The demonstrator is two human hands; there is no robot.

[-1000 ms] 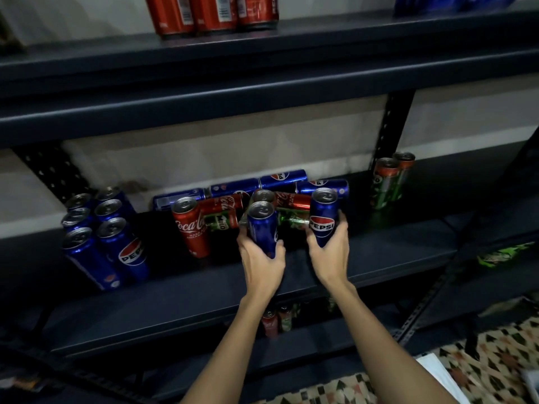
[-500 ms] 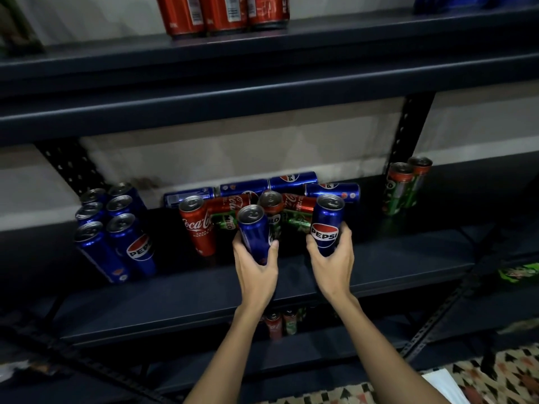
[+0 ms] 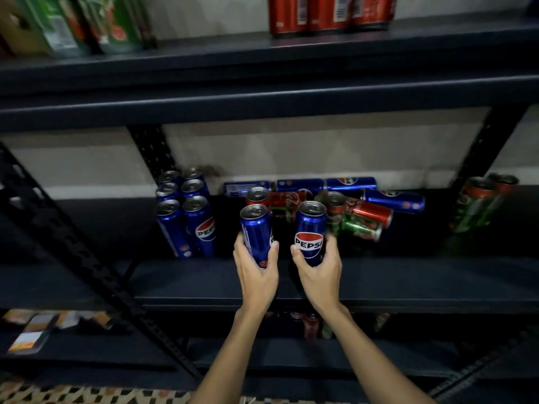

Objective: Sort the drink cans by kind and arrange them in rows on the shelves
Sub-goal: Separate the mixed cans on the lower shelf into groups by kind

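Note:
My left hand (image 3: 256,272) grips an upright blue Pepsi can (image 3: 256,231), and my right hand (image 3: 320,269) grips a second upright blue Pepsi can (image 3: 310,231). Both cans are held just above the dark middle shelf (image 3: 408,281). To their left stand several blue Pepsi cans in two tidy rows (image 3: 186,211). Behind my hands lies a mixed heap of cans (image 3: 335,199): blue ones on their sides at the back, red Coca-Cola and green cans in front, a red one upright.
Two green-and-red cans (image 3: 478,204) stand at the shelf's right end. Red cans (image 3: 329,13) and green cans (image 3: 87,24) line the upper shelf. A perforated black upright (image 3: 151,153) and a diagonal brace (image 3: 73,243) frame the left. More cans (image 3: 310,326) show on the lower shelf.
Both hands have carried their Pepsi cans leftward, closer to the Pepsi rows. The view has swung left, bringing green cans on the upper shelf into sight.

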